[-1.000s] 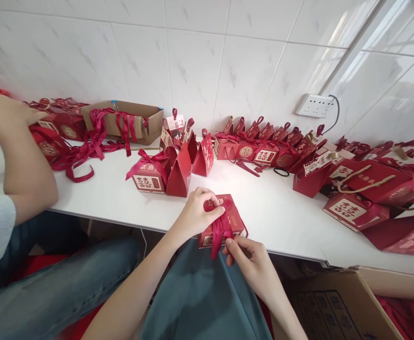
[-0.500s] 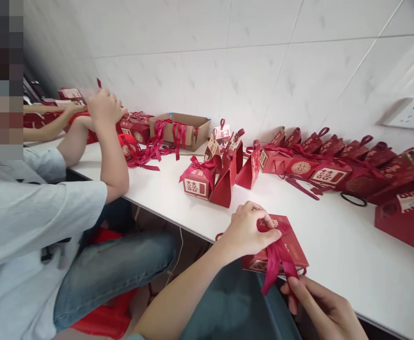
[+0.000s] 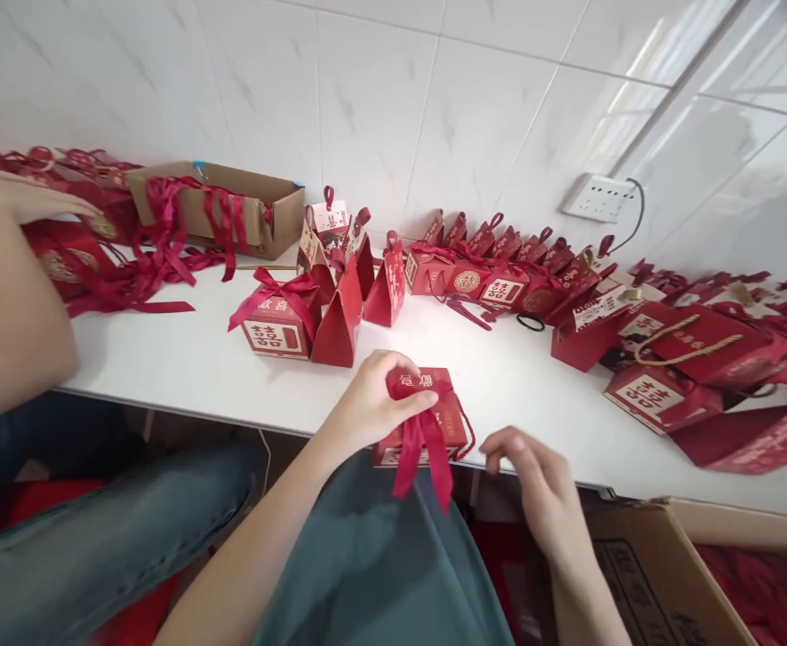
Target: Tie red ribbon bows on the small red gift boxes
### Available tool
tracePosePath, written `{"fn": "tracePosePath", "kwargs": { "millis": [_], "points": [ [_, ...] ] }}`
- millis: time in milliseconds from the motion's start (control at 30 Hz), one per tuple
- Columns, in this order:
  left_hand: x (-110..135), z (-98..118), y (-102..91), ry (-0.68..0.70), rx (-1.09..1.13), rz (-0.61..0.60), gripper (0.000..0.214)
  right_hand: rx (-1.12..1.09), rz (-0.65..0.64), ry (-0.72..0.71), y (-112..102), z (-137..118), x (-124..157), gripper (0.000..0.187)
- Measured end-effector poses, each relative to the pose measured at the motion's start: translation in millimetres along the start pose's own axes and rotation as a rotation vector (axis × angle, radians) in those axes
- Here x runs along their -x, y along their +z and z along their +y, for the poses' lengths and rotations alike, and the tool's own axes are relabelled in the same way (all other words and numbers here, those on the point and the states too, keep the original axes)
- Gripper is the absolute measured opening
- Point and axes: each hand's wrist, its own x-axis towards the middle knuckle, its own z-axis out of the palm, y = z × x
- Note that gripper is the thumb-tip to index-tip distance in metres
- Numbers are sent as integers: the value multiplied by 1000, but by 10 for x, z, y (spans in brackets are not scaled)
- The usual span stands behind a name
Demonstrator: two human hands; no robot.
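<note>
At the table's front edge sits a small red gift box (image 3: 448, 414) with gold print and a twisted red cord at its side. My left hand (image 3: 380, 395) pinches a crimson ribbon (image 3: 425, 449) on top of the box, and two ribbon ends hang down over its front. To the right of the box, my right hand (image 3: 533, 471) is apart from it with loosely bent fingers and nothing in them. A box with a tied bow (image 3: 278, 314) stands farther back on the left, beside a red triangular carton (image 3: 340, 318).
A cardboard box (image 3: 278, 224) draped with ribbons stands by the wall. Red gift boxes (image 3: 501, 287) line the back. A black ring (image 3: 530, 321) lies before them. An open carton (image 3: 642, 556) is at lower right. A co-worker's arm (image 3: 16, 296) reaches in at left.
My right hand has let go of the ribbon end and moved away to the right of the box. My left hand still pinches the ribbon. The view has turned to the right.
</note>
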Motion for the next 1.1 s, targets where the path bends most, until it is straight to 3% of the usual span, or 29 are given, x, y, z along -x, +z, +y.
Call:
{"fn": "tracePosePath", "kwargs": {
  "millis": [67,133,300,433,700,1100],
  "points": [
    [51,12,-46,-19,19,162,27,77,136,-14,-74,-46,-160,43],
    [103,42,-88,-46,-26,283,23,146,140,-18,-72,-120,-324,43],
    [167,143,-122,-164,-219,140,29,203,6,-26,168,-268,-565,43],
    [174,114,-92,-179,-161,87,27,140,0,-17,294,-255,-562,33],
    [207,9,-8,-171,11,162,28,-184,37,-17,357,-95,-429,34],
    [215,-67,35,-103,-31,213,25,-334,205,34,469,-36,-365,36]
  ]
}}
